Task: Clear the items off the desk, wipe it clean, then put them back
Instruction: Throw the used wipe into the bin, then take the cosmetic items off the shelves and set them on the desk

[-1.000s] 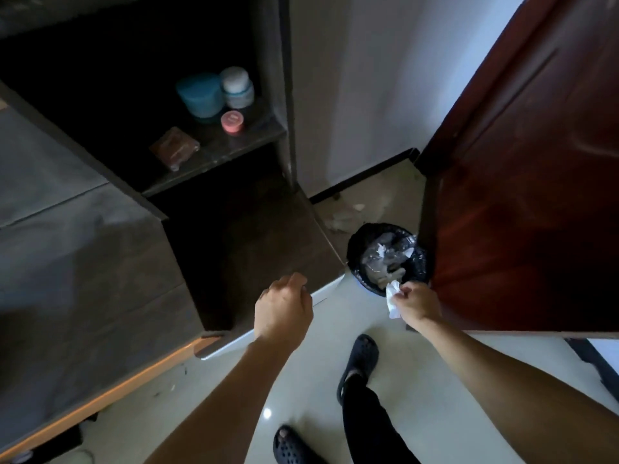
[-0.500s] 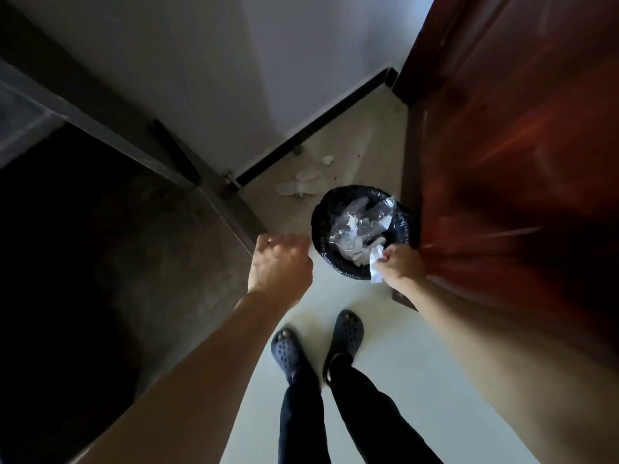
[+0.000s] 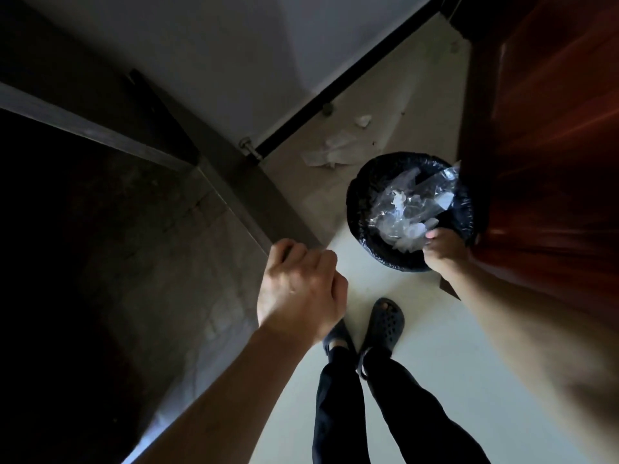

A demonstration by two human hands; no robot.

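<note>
A crumpled white tissue sits at the fingertips of my right hand, which pinches it just inside the near rim of the black-lined waste bin. Clear plastic wrappers and paper scraps fill the bin. My left hand hovers over the corner of the dark desk, its fingers loosely curled and holding nothing.
A dark red wooden door stands right beside the bin. Paper scraps lie on the pale floor behind the bin, near the black skirting. My feet in dark clogs stand on the floor by the desk corner.
The view has swung down from the shelf to the bin. My right hand has lowered the tissue from the bin's edge into its mouth. My left hand stays over the desk corner.
</note>
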